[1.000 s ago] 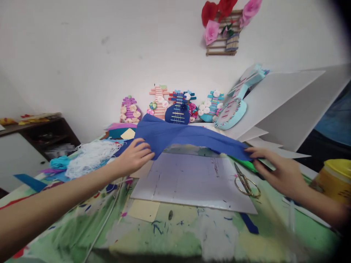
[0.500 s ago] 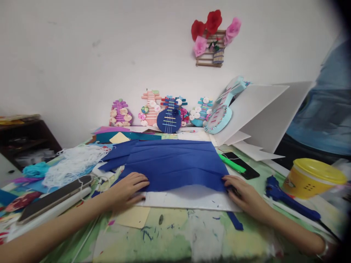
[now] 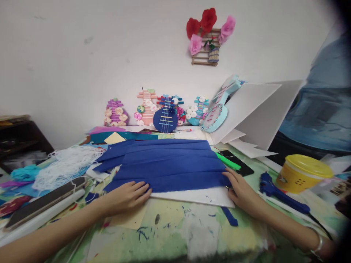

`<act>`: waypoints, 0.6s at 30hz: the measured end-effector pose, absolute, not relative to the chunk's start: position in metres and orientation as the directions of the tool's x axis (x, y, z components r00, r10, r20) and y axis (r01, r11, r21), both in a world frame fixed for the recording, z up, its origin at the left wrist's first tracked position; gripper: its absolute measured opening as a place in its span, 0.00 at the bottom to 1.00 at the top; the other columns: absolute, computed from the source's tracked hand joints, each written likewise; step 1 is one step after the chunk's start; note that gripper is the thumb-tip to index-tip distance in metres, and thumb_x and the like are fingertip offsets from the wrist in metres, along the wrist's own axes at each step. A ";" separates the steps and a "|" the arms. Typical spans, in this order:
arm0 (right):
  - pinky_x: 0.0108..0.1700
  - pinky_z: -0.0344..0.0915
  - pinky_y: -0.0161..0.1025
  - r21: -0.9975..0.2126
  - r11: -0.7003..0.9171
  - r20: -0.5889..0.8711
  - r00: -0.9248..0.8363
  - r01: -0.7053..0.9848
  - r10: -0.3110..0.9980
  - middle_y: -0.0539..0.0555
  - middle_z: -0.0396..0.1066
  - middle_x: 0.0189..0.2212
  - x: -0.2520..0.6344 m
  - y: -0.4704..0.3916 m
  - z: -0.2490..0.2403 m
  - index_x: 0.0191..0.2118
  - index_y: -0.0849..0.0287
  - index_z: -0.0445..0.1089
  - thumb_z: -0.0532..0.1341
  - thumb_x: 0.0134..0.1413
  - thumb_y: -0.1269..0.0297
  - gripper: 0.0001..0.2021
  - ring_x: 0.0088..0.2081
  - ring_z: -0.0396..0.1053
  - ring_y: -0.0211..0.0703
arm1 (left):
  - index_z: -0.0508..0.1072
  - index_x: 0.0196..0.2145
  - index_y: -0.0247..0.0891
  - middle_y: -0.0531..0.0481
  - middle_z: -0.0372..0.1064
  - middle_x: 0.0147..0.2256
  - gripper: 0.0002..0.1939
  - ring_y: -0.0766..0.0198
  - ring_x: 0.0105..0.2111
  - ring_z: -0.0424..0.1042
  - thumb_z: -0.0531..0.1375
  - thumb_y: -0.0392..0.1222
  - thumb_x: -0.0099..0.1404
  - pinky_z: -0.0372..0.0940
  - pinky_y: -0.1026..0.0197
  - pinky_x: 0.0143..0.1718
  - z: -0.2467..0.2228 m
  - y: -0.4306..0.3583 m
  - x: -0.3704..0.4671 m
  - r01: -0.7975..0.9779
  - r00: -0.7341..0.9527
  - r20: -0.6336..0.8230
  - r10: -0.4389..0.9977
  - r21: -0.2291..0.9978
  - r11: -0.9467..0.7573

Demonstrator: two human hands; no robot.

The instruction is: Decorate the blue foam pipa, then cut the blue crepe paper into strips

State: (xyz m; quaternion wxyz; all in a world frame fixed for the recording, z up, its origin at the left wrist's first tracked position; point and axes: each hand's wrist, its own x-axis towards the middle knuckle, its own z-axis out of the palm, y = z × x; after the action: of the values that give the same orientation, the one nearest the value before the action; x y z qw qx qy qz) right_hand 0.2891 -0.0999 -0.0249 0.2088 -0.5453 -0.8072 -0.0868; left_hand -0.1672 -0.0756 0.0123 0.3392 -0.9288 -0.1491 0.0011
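A wide sheet of blue paper [image 3: 170,164], creased in several lines, lies over a white board [image 3: 189,196] whose front edge shows below it. My left hand [image 3: 130,197] rests flat on the sheet's front left corner, fingers stretched out. At the front right corner, my right hand [image 3: 242,188] touches the sheet with straight fingers, its thumb apart from them near the board. A small dark thing shows inside the right hand, too hidden to name. Below the board lies a blue strip [image 3: 229,217].
To the right are a blue glue gun [image 3: 283,195], a yellow tub [image 3: 304,175] and a green-handled tool [image 3: 229,161]. On the left lie white yarn [image 3: 68,166] and a phone [image 3: 45,202]. Paper-craft instruments [image 3: 166,118] and white boards [image 3: 246,109] stand behind.
The blue sheet's front edge, bowed up before, now lies flatter and straighter on the board. My left hand has settled flatter on the corner. The whole view has shifted slightly.
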 end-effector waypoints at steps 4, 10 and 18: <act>0.59 0.59 0.53 -0.098 0.354 0.417 -0.285 0.930 0.863 0.68 0.57 0.58 0.292 -0.100 -0.022 0.56 0.68 0.59 0.52 0.53 0.71 0.23 0.59 0.58 0.56 | 0.66 0.51 0.30 0.38 0.71 0.46 0.19 0.56 0.42 0.72 0.53 0.25 0.63 0.64 0.61 0.33 0.019 -0.073 -0.162 0.235 0.963 0.076 0.260 -0.712 -0.662; 0.55 0.61 0.51 -0.229 0.317 0.394 -0.210 0.920 0.895 0.65 0.60 0.54 0.293 -0.099 -0.009 0.54 0.61 0.57 0.53 0.52 0.69 0.22 0.55 0.62 0.54 | 0.68 0.50 0.30 0.39 0.72 0.44 0.17 0.55 0.40 0.72 0.56 0.28 0.62 0.64 0.60 0.30 0.026 -0.079 -0.156 0.253 0.949 0.076 0.305 -0.762 -0.596; 0.48 0.65 0.47 -0.321 0.243 0.290 -0.149 0.915 0.945 0.65 0.59 0.53 0.293 -0.089 -0.001 0.54 0.60 0.56 0.53 0.54 0.64 0.21 0.47 0.68 0.52 | 0.71 0.47 0.35 0.42 0.74 0.41 0.17 0.56 0.38 0.72 0.52 0.28 0.62 0.63 0.59 0.30 0.045 -0.130 -0.162 0.321 0.937 0.154 0.315 -0.737 -0.594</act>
State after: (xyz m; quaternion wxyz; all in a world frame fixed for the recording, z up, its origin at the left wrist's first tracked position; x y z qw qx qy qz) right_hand 0.2926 -0.0891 -0.0011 0.2190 -0.6143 -0.7573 0.0342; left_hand -0.1618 -0.1302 0.0448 0.4136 -0.8928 -0.1781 -0.0038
